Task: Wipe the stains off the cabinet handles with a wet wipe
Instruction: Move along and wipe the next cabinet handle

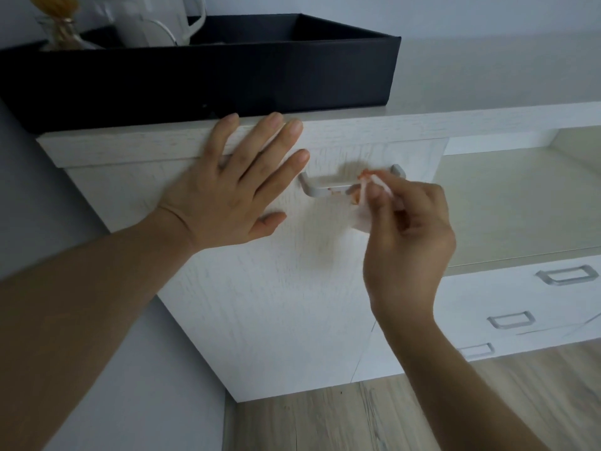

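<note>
The right hand closes its grip on a crumpled wet wipe, fingers pinched, pressing it against the right part of the grey cabinet handle. Orange-red stain marks show on the wipe and on the bar just left of the grip. Further left, the left hand lies flat and spread on the white cabinet door, holding nothing. Above and behind sits a black box.
</note>
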